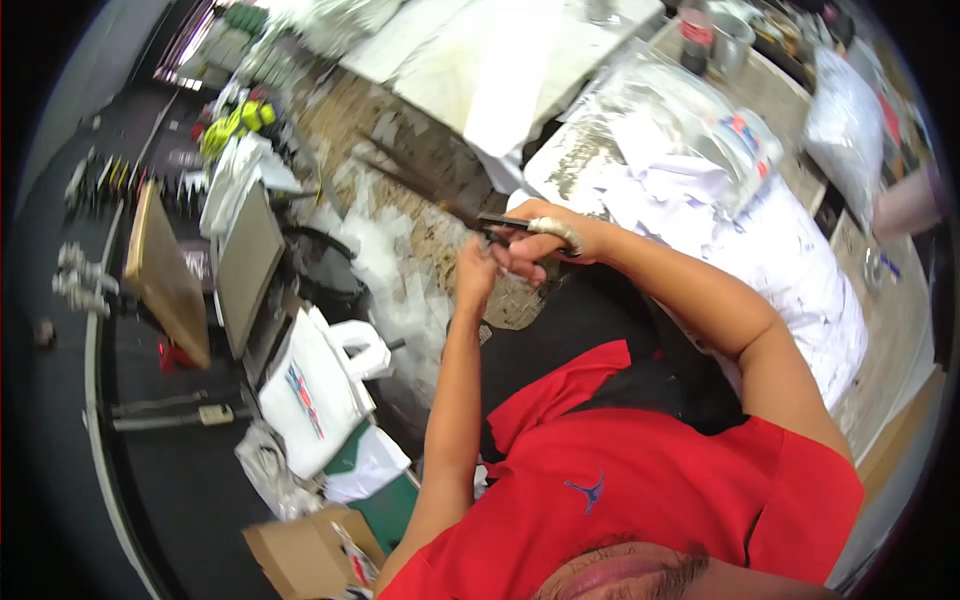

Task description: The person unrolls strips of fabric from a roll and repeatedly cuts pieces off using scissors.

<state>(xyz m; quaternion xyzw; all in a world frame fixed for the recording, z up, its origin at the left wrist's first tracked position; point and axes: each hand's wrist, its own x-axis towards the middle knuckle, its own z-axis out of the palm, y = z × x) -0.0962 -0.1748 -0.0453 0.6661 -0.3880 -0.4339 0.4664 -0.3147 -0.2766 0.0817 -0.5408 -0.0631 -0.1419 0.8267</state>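
Large scissors (490, 220) with dark handles, one loop wrapped in whitish tape, are in my right hand (560, 232). Their long blades point up and left over the littered floor and look parted. My left hand (478, 275) is close beside the handles, just below them, its fingers bent together. Whether it pinches something small is too blurred to make out. Both hands are held out in front of my red shirt, above my dark-clothed lap.
White fabric (790, 270) lies in a heap on my right, with a plastic bag on it. A white-topped table (480, 60) stands ahead. White scraps (390, 240) cover the floor. A white bag (310, 390), boards and a cardboard box (310, 555) are on my left.
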